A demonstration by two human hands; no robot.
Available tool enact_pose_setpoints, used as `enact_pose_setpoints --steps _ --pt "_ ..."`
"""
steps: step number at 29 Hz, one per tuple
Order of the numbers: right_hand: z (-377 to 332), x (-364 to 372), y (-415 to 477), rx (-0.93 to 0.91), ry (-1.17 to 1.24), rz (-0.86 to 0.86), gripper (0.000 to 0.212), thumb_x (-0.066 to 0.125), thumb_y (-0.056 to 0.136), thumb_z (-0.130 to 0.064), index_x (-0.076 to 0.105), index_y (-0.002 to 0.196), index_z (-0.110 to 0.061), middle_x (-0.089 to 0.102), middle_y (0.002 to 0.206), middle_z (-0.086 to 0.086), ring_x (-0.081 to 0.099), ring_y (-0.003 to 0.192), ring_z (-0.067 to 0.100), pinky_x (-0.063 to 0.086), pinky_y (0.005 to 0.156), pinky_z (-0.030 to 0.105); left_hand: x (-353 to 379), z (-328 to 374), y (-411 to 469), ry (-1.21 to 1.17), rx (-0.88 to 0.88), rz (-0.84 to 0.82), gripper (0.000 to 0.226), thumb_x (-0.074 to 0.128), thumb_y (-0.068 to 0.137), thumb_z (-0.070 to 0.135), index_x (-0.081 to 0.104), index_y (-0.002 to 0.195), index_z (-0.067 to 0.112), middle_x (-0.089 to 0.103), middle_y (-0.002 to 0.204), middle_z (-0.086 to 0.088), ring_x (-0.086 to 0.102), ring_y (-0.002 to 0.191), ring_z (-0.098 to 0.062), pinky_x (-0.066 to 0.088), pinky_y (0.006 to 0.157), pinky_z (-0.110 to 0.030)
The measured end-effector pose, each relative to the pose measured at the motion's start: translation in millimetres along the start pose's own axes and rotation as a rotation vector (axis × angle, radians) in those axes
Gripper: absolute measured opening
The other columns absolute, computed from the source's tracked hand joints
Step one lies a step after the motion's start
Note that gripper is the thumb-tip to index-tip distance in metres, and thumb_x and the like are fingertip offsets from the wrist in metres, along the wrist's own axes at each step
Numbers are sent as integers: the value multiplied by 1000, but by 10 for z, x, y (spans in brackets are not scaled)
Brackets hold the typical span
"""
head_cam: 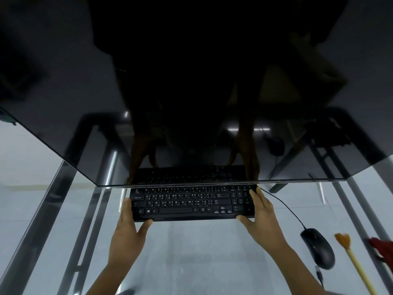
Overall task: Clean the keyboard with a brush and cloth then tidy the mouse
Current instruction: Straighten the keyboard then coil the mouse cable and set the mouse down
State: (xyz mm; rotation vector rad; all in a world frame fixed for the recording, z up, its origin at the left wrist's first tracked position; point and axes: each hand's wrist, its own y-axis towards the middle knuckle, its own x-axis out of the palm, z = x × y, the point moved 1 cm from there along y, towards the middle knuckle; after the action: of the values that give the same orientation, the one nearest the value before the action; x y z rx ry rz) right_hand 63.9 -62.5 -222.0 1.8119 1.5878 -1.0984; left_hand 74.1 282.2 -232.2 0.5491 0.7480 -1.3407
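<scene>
- My left hand and right hand grip the keyboard by its two ends.
- The brush and cloth lie at lower right, near the mouse; cleaning seems not begun.

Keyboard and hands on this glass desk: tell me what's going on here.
A person grips the black keyboard by its two ends, the left hand at the left end and the right hand over the number pad, thumbs on the front edge. The keyboard's far edge meets the lower edge of the dark monitor. The mouse, brush and red cloth lie untouched on the right of the desk, so cleaning has not begun.
</scene>
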Motion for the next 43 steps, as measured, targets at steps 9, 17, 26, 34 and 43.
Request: enact_pose_setpoints --steps 9,17,26,34,43 --pt "919 -698 -632 192 -357 250 52 85 67 -7 64 114 0 65 110 22 60 98 43 42 95 51 489 447 -202 224 303 -75 80 31 91 62 19 152 11 9 160 4 1 148 -12 6 120 -36" --pt "1225 -788 -888 219 -277 217 44 78 75 -8 65 116 -8 64 108 16 62 96 40 53 78 43 1290 1341 -468 245 601 -259 64 29 95 53 43 143 13 16 160 3 1 148 -9 -2 118 -28" --pt "1260 -917 -182 257 -189 229 41 60 92 -28 53 130 -16 56 118 8 51 103 27 50 77 42 1761 1838 -640 335 686 -332 61 26 96 53 46 141 18 19 157 4 2 147 -7 -1 116 -29" --pt "1309 -992 251 269 -44 291 45 57 95 -32 49 133 -10 52 124 12 47 110 27 47 90 36 1896 1951 -616 342 614 -305 64 27 95 55 43 143 16 20 157 4 -5 146 -3 -4 116 -27" --pt "1391 -994 301 252 -34 282 47 57 94 -37 47 134 -13 52 124 9 47 112 24 48 92 34 1939 2010 -628 346 581 -290 65 25 95 56 41 144 16 19 157 5 -3 146 -3 -6 117 -25"
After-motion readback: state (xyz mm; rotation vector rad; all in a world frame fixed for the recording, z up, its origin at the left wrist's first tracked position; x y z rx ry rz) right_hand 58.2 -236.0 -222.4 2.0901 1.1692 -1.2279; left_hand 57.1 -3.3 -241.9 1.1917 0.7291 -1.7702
